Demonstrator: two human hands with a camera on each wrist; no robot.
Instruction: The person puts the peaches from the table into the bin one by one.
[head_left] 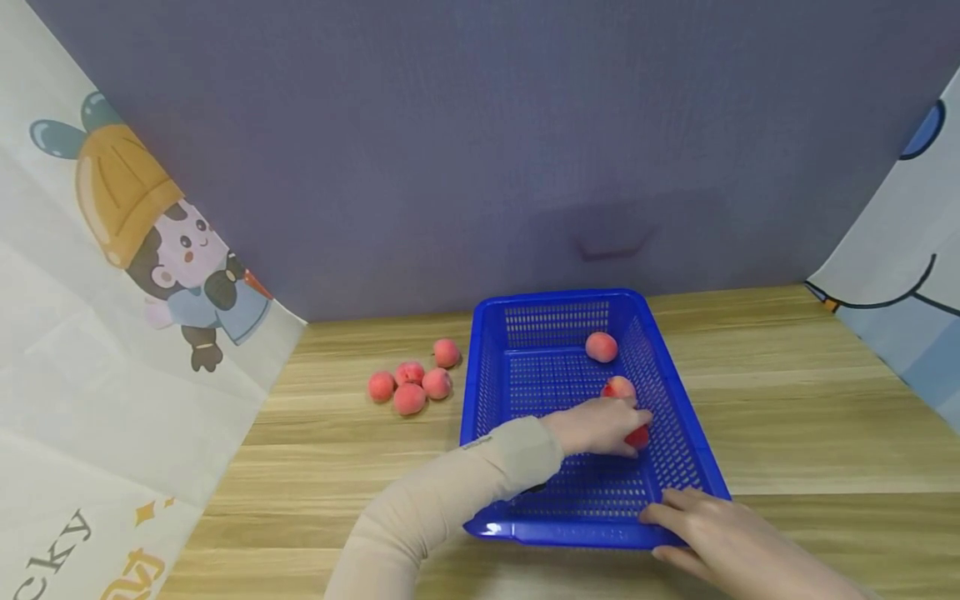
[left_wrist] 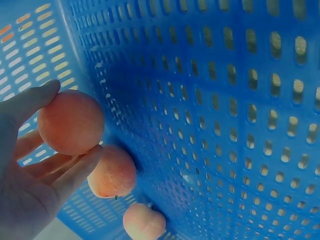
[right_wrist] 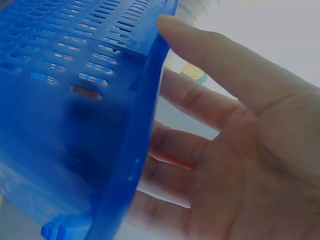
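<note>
My left hand [head_left: 600,423] reaches into a blue plastic basket [head_left: 558,297] and holds a peach [left_wrist: 71,123] between thumb and fingers, beside the basket's right wall. Right by its fingers lies a second peach [head_left: 618,387], and a third peach [head_left: 602,347] sits farther back along the same wall. At the near right corner, my right hand [head_left: 701,525] grips the basket's rim, thumb [right_wrist: 200,47] on one side and fingers on the other. The left hand partly hides the held peach in the head view.
Several peaches [head_left: 409,398] lie in a cluster on the wooden table [head_left: 300,475], left of the basket. A grey-blue panel [head_left: 420,167] stands behind the table. Printed white sheets [head_left: 82,400] border both sides.
</note>
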